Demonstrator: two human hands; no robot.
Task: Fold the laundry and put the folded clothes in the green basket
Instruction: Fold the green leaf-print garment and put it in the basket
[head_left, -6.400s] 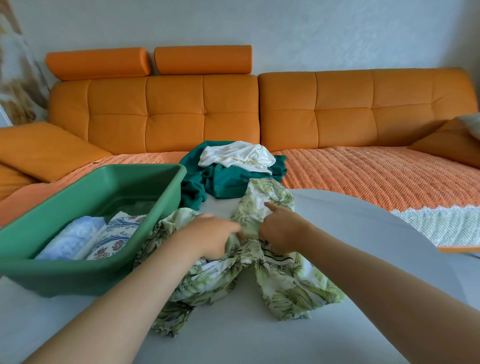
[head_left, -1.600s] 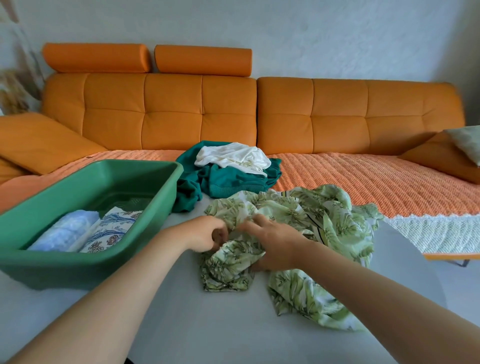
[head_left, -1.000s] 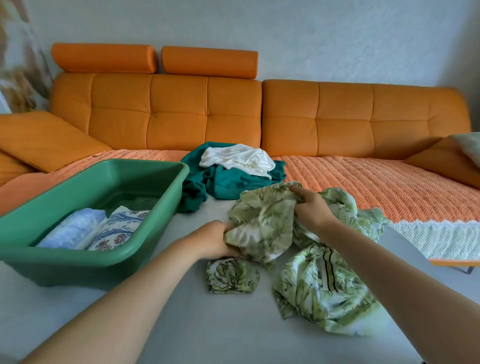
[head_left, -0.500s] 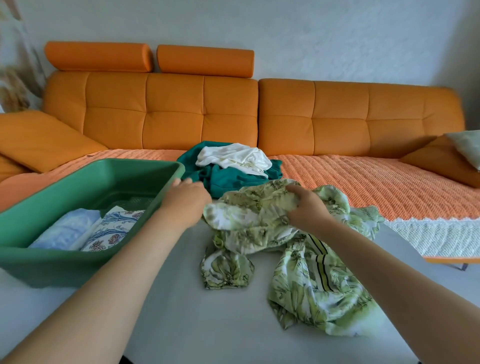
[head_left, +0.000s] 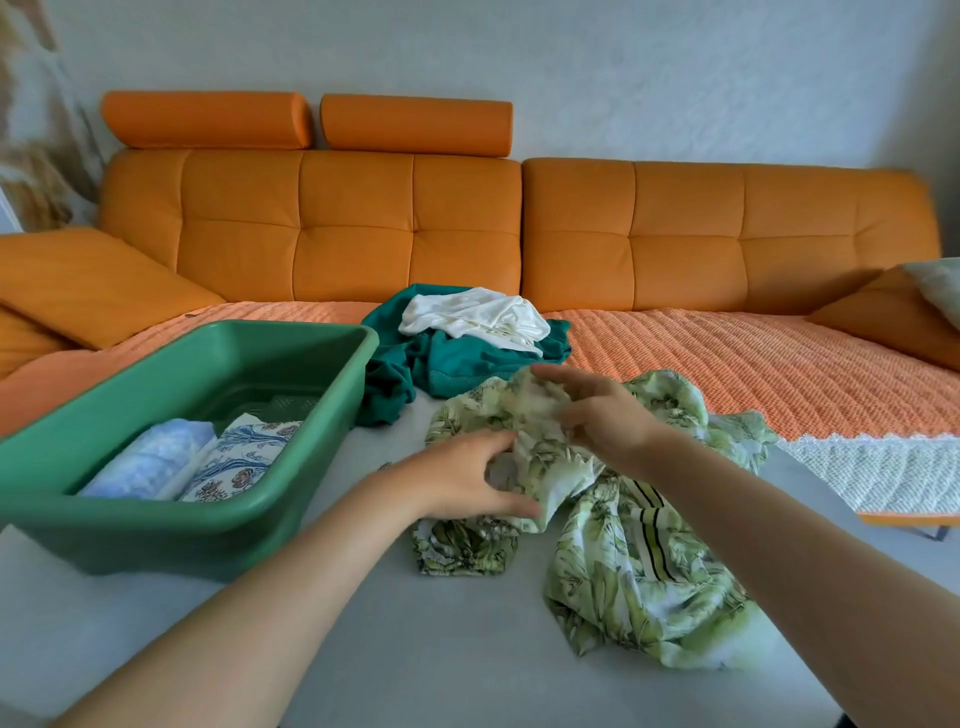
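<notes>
One leafy garment (head_left: 639, 571) (crumpled), left hand (head_left: 462, 483) and right hand (head_left: 608, 415) gripping it

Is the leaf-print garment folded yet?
No. The leaf-print garment lies crumpled on the table, bunched between the left hand and right hand.

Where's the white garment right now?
Head view, centre: the white garment lies atop the teal garment, just right of the green basket.
</notes>
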